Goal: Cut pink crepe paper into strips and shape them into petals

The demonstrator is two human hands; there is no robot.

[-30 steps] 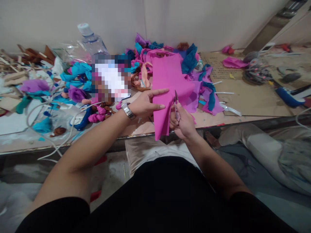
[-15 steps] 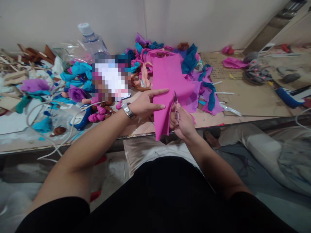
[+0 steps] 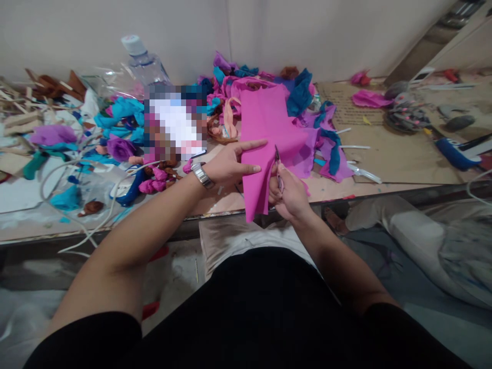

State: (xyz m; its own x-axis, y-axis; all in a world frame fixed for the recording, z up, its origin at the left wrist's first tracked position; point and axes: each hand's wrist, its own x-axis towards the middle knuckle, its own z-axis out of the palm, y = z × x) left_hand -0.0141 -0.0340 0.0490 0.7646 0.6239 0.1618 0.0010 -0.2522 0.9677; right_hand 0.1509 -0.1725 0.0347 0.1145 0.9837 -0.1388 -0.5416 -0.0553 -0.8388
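Observation:
A sheet of bright pink crepe paper (image 3: 265,115) spreads over the table's front edge, its lower part folded and hanging. My left hand (image 3: 232,163), with a metal watch at the wrist, holds the sheet from the left; thumb and index finger lie over it, while the other fingers are hidden. In my right hand (image 3: 290,193) is a small pair of scissors (image 3: 280,177), gripped by the handles. Their dark blades point away from me and meet the paper at a slit running up from its lower edge.
Crepe paper scraps (image 3: 302,95) in teal, purple and pink lie behind the sheet. A plastic bottle (image 3: 148,66), a blurred phone (image 3: 177,123), white cable (image 3: 49,177) and wood sticks (image 3: 23,120) are leftward. Cardboard (image 3: 388,159) lies right; another person's leg (image 3: 400,225) shows below.
The scissors' blades look slightly closer together at the slit. Both hands and the pink sheet stay nearly where they were; the view shifts a little.

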